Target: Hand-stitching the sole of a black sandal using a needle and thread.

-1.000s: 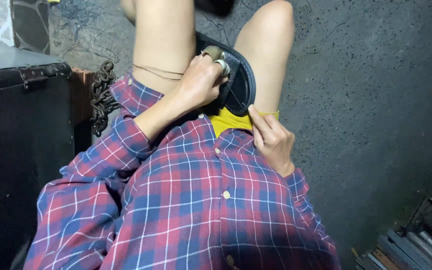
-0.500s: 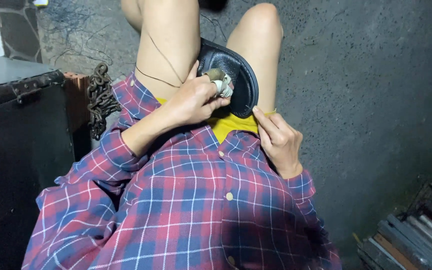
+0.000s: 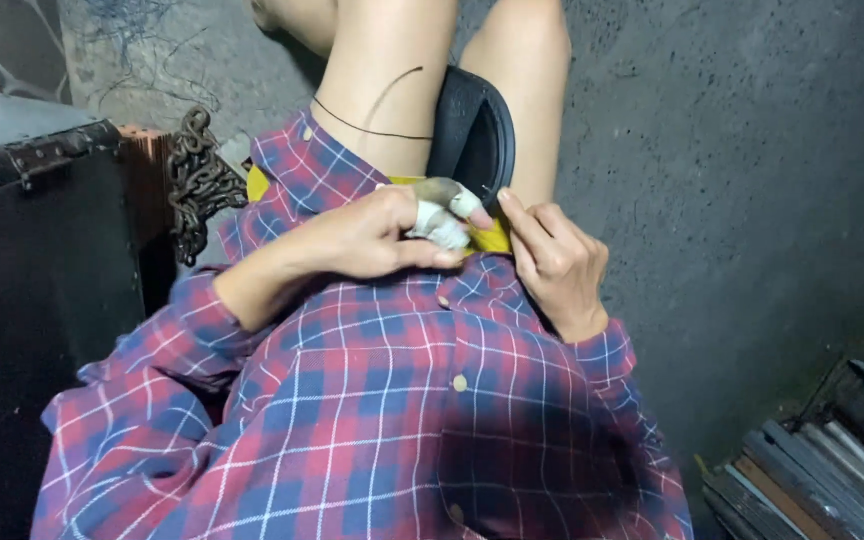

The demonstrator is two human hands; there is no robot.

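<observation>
Left hand (image 3: pixel 367 235) clenched around a small white-wrapped object (image 3: pixel 442 222), long axis pointing right toward the right hand (image 3: pixel 552 260), fingertips pinching the plaid shirt (image 3: pixel 382 420) hem just beside it, above the yellow cloth (image 3: pixel 492 240).

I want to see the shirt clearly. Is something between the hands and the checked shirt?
No. Both the left hand, with bandaged fingers, and the right hand rest directly on the plaid shirt; nothing lies between.
</observation>
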